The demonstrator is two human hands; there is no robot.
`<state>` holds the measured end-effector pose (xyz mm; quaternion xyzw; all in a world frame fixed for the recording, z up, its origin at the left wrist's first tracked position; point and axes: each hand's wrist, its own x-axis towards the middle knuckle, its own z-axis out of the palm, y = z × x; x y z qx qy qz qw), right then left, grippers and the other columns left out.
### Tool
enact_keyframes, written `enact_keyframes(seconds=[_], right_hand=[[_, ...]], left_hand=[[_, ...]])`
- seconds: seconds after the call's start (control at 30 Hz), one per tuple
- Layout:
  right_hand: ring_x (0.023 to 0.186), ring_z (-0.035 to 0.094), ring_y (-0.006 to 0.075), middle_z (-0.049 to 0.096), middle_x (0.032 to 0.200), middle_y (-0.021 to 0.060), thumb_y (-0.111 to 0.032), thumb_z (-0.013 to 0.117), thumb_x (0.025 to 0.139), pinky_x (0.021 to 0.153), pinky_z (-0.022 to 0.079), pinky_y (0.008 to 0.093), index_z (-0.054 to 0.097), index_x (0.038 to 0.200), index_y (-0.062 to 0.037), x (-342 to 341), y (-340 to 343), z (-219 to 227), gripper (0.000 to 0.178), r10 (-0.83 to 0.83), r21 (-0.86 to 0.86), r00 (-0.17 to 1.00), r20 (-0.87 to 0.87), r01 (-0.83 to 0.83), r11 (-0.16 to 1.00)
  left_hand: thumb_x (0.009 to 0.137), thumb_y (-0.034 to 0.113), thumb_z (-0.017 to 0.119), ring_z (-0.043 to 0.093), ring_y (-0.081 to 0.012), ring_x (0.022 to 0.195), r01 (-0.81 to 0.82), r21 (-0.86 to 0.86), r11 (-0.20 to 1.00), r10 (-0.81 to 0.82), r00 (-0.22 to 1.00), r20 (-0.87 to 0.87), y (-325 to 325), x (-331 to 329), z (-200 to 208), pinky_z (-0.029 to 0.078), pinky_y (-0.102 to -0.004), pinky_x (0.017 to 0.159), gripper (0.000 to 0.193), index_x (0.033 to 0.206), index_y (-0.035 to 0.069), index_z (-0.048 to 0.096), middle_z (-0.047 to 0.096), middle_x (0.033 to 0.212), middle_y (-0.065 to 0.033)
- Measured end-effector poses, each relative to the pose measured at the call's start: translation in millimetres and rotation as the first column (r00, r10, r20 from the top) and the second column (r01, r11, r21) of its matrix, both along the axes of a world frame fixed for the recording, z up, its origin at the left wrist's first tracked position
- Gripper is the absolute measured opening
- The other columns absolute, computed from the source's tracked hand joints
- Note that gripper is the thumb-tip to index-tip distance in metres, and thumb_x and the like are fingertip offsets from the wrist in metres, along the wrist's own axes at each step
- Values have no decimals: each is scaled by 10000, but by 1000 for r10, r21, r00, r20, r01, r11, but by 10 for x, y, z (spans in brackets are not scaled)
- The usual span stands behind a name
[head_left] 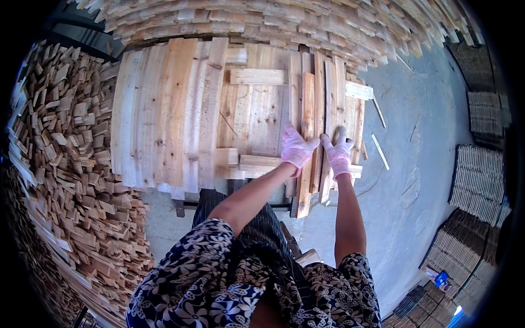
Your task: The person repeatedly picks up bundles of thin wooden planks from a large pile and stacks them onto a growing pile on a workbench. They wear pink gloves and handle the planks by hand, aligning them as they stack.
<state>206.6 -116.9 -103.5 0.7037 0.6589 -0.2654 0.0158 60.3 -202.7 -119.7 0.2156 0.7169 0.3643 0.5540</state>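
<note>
My left hand (298, 148), in a pinkish-white glove, rests on narrow wooden boards with fingers and thumb apart. Its thumb reaches over an orange-toned board (308, 104) that juts toward me past its neighbours. Just to the right, my right hand (337, 152) wears a similar glove with grey fingertips. It lies on pale boards (328, 98) with thumb and fingers apart. Between the hands runs a darker narrow board (316, 169). Under them, short crosswise slats (260, 76) stick out among the layers. The undersides of both hands are hidden.
Wide boards lie side by side in a panel (164, 109) on the left of the worktable. A heap of wood offcuts (87, 175) fills the left side. Stacked timber (262, 22) rises behind. Bundled stacks (478, 180) line the right; loose strips (380, 152) lie on the concrete floor (404, 180).
</note>
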Motion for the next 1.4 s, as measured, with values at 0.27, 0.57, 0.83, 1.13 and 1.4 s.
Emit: enact_keyframes(seconds=[0.27, 0.57, 0.83, 1.13, 1.4], right_hand=[[1453, 420, 354, 420, 1574, 225, -492, 487, 1052, 1134, 403, 415, 328, 1599, -117, 1019, 183, -817, 682, 124, 128, 963, -241, -95, 987], [1377, 486, 384, 455, 1524, 276, -423, 709, 938, 1142, 380, 430, 187, 1641, -95, 252, -13, 63, 935, -14, -22, 930, -367, 6, 1000], [1389, 492, 291, 507, 1505, 241, -365, 688, 946, 1147, 369, 354, 213, 1625, -30, -150, -640, 609, 894, -96, -100, 759, -644, 40, 994], [1485, 352, 412, 341, 1602, 296, -547, 608, 928, 1212, 300, 423, 217, 1605, 9, -1812, -1188, -415, 960, 114, -45, 922, -371, -140, 989], [1300, 504, 529, 347, 1488, 413, -462, 675, 913, 1063, 449, 516, 215, 1630, -152, -2209, -939, -188, 907, 308, 77, 934, -179, -298, 951]], left_hand=[[725, 502, 849, 330, -474, 1478, 116, -14, 993, -116, 993, 18, 330, 561, -150, 300, -431, 1218, 1257, 1613, 33, 93, 306, 1565, -388], [843, 201, 730, 634, -294, 1117, -211, 166, 963, 169, 956, 238, 24, 52, -157, 499, -388, 997, 864, 1564, 33, 286, 632, 1280, -195], [814, 305, 742, 513, -429, 1269, -56, -235, 970, -185, 451, -873, -882, -1134, 293, 420, -539, 1046, 908, 1548, 34, 281, 439, 1432, -266], [799, 313, 730, 280, -475, 1461, -13, 2, 1000, 5, 229, -974, -1098, -1394, -41, 226, -648, 1152, 774, 1460, 66, 413, 348, 1533, -271], [793, 424, 728, 360, -388, 1437, 258, -158, 953, -275, 520, -809, -1293, -1921, 240, 298, -596, 1123, 749, 1419, 96, 480, 399, 1535, -189]])
